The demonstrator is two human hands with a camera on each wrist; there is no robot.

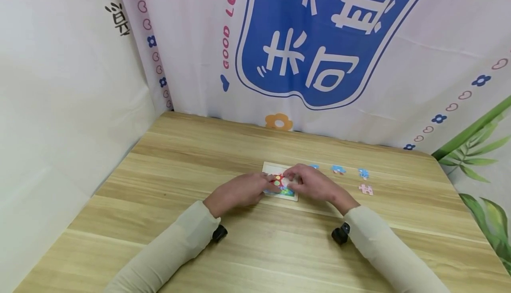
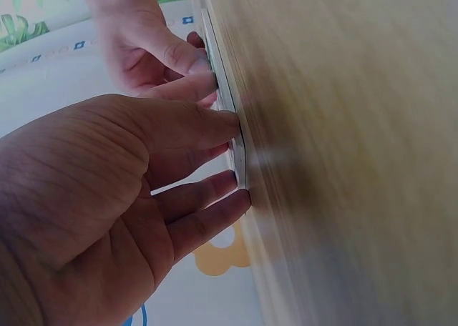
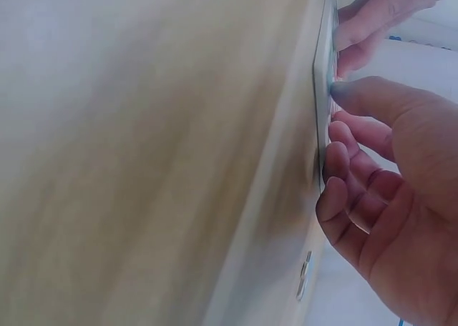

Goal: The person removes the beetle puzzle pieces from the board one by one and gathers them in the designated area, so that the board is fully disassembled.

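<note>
A small jigsaw puzzle [image 1: 286, 192] in a pale tray lies flat on the table, with red, yellow, green and blue showing between the hands. The left hand [image 1: 250, 188] rests at its left side. In the left wrist view, that thumb and the fingertips [image 2: 242, 201] touch the tray's edge and surface, fairly straight. From the right, the right hand [image 1: 313, 184] reaches over the puzzle with bent fingers. Its thumb [image 3: 358, 97] and index finger meet the puzzle face, while the other fingers curl beside the tray edge. I cannot tell whether they pinch a piece.
Loose blue puzzle pieces [image 1: 338, 169] lie on the wooden table [image 1: 255, 248] behind and right of the right hand, with a pink piece [image 1: 365, 189] closer in. A printed cloth [image 1: 199, 62] hangs along the table's back edge. White sheeting [image 1: 72, 106] borders the left side.
</note>
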